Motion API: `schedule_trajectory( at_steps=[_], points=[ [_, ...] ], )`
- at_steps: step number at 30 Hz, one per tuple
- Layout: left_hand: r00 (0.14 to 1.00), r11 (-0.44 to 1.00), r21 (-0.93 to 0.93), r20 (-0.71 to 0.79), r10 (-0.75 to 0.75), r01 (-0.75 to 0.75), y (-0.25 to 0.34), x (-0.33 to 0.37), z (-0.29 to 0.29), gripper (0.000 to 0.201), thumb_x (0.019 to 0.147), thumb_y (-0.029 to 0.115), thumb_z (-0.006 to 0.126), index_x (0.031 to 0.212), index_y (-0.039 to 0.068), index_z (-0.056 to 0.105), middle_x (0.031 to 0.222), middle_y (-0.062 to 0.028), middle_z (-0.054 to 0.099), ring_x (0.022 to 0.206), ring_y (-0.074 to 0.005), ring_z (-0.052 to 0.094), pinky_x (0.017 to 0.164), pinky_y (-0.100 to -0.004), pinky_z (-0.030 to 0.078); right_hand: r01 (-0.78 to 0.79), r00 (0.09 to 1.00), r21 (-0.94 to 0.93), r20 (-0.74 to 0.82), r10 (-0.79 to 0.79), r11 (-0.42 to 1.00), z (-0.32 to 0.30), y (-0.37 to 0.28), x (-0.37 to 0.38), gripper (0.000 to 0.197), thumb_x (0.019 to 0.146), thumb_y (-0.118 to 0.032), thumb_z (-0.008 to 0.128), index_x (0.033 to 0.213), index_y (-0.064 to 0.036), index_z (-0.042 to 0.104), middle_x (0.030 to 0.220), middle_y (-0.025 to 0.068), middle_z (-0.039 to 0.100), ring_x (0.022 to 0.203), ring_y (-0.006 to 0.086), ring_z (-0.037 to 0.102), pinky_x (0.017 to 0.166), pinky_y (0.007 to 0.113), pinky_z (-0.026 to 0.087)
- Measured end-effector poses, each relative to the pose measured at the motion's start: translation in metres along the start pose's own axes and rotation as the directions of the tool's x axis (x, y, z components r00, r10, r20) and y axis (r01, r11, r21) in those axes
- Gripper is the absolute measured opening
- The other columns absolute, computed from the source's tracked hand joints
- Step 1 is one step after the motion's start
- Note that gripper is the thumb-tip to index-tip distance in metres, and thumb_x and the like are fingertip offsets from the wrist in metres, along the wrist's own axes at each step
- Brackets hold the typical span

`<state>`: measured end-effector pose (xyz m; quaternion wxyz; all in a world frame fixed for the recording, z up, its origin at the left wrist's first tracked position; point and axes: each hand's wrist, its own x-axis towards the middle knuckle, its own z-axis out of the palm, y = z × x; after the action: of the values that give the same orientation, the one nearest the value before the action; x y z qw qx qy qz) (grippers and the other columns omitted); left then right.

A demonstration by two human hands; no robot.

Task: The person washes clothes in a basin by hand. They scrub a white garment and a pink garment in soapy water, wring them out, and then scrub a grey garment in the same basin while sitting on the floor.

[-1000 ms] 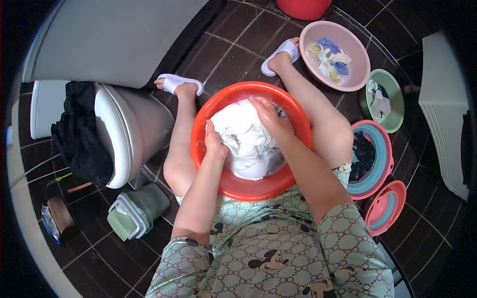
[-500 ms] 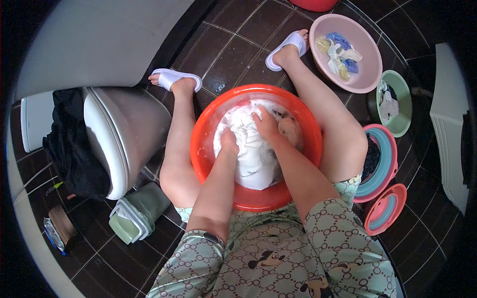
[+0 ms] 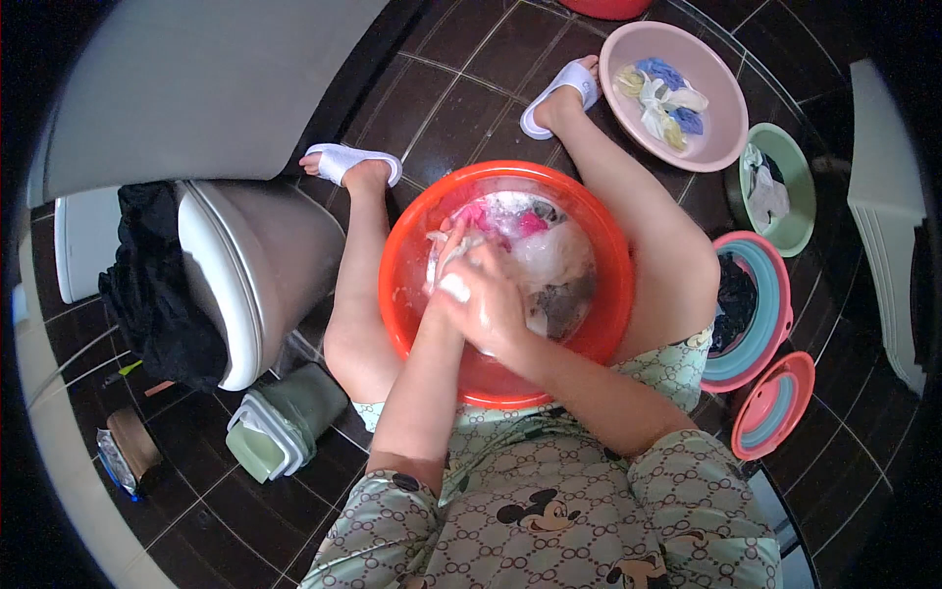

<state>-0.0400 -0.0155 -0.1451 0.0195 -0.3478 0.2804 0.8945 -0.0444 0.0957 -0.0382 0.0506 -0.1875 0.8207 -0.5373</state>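
Between my knees sits a red basin [image 3: 610,344] of sudsy water. My left hand [image 3: 449,257] and my right hand [image 3: 489,306] are pressed together over its left half, closed on a wet white cloth [image 3: 439,245]. Only parts of the cloth show between and beside my fingers; the rest is hidden. In the water beyond and to the right of my hands lie a bright pink cloth [image 3: 531,224], a pale cloth [image 3: 561,251] and a dark grey one [image 3: 564,302], partly under foam.
At the right stand a pink basin [image 3: 721,149] with small clothes, a green basin [image 3: 800,231] and a blue-and-pink folding basin [image 3: 770,324] with dark cloth. A smaller folding basin [image 3: 797,417] is nearer. Left are a toilet [image 3: 265,265] draped with black cloth [image 3: 147,294] and a green bin [image 3: 304,417].
The white cloth that filled the basin's middle is now gathered in my hands, which have come together at the left. The pink and grey cloths beneath now show.
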Motion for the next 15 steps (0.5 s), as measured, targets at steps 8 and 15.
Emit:
schedule_trajectory(
  at_steps=[8, 15],
  points=[
    [0.945, 0.997, -0.019, -0.319, -0.071, 0.068, -0.018, -0.031, 0.052, 0.042, 0.094, 0.029, 0.045, 0.128, 0.006, 0.047, 0.110, -0.0146, 0.058, 0.098, -0.0287, 0.058, 0.085, -0.0428, 0.049, -0.088, 0.990, -0.212, 0.091, 0.109, 0.973, -0.011, 0.057, 0.024, 0.015, 0.080, -0.026, 0.063, 0.075, -0.0120, 0.063, 0.078, 0.0120, 0.059, 0.070, 0.0324, 0.061, 0.062, 0.044, 0.048],
    [0.948, 0.992, 0.116, -0.318, -0.009, 0.048, -0.027, -0.039, 0.037, 0.031, 0.092, 0.027, 0.046, 0.109, 0.004, 0.057, 0.096, -0.0114, 0.063, 0.091, -0.0254, 0.061, 0.080, -0.0383, 0.051, -0.106, 0.994, -0.014, -0.036, 0.106, 0.994, -0.002, 0.059, 0.008, 0.023, 0.084, -0.025, 0.062, 0.068, -0.0079, 0.062, 0.070, 0.0175, 0.060, 0.063, 0.0348, 0.060, 0.053, 0.043, 0.046]
  ],
)
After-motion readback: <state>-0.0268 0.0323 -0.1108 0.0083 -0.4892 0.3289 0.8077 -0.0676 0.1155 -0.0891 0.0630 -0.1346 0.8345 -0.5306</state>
